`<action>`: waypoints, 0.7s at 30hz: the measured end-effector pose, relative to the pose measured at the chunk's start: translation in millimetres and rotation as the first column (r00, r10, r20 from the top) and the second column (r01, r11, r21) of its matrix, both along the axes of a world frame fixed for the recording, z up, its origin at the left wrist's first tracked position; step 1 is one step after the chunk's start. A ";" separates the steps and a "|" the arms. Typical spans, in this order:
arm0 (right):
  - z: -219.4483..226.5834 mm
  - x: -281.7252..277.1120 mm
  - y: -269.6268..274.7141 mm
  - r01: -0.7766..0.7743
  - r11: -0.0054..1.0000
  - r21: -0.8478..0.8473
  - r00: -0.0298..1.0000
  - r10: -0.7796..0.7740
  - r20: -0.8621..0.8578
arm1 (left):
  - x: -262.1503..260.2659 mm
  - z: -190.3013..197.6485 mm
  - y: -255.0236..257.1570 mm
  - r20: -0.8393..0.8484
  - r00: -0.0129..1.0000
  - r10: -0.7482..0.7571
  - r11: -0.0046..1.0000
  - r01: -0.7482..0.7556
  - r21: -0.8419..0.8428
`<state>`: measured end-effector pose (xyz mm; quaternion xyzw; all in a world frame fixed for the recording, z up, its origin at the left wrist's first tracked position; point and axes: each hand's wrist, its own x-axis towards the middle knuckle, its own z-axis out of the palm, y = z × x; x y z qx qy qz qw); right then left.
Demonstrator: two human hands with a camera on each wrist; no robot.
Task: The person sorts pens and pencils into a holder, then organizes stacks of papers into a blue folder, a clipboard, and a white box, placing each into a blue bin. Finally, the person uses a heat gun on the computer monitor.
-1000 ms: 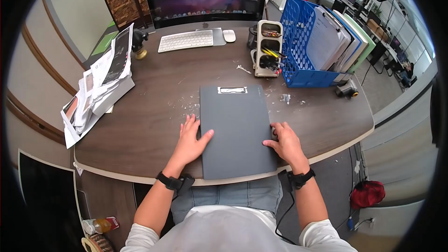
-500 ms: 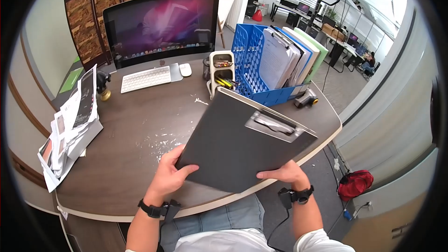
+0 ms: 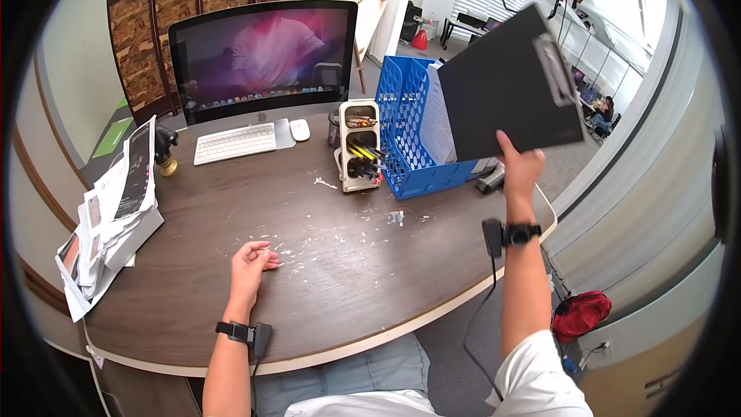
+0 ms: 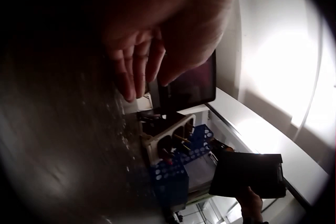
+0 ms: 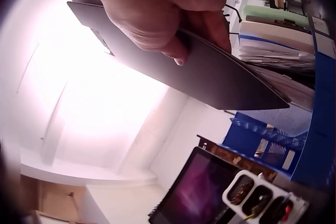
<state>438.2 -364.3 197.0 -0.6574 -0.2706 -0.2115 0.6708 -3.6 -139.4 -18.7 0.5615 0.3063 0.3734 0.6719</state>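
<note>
A dark grey clipboard [image 3: 505,85] with a metal clip is raised and tilted at the right. My right hand [image 3: 523,170] grips its lower edge, thumb lying on the near face. Just behind and below the clipboard stands a blue file rack [image 3: 436,181] with papers and folders in it. In the right wrist view, the clipboard's far end [image 5: 252,95] overlaps the papers in the rack. My left hand [image 3: 251,266] rests low over the left half of the table, fingers loosely bent and holding nothing.
A pen organizer [image 3: 360,147] stands left of the rack. Farther back are a keyboard [image 3: 235,144], a mouse [image 3: 299,130] and a monitor [image 3: 262,58]. A paper stack [image 3: 116,216] leans at the left. White scraps [image 3: 289,251] litter the table [image 3: 332,301].
The clipboard has gone from lying on the table, through both hands, up and right to the rack in my right hand. My left hand has let go of it and moved left.
</note>
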 end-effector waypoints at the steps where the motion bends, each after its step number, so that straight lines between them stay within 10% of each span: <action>1: -2.0 16.1 14.5 -0.005 1.000 0.004 1.000 0.005 -0.004 | -1.8 -1.0 1.1 -0.004 1.000 0.005 1.000 -0.005 0.004; 3: -6.4 36.4 42.7 0.274 0.917 -0.292 0.950 -0.210 0.233 | -8.6 -1.4 2.3 0.136 0.991 0.009 0.995 0.004 -0.095; 16: -81.2 52.6 87.5 0.173 0.768 -0.617 0.984 -0.167 0.068 | -11.3 3.3 -0.1 0.196 0.980 0.045 0.990 -0.017 -0.139; 21: -150.9 49.9 61.6 0.050 0.981 -0.188 0.998 -0.042 0.048 | -13.1 -9.5 5.9 0.259 0.961 0.095 0.981 -0.047 -0.187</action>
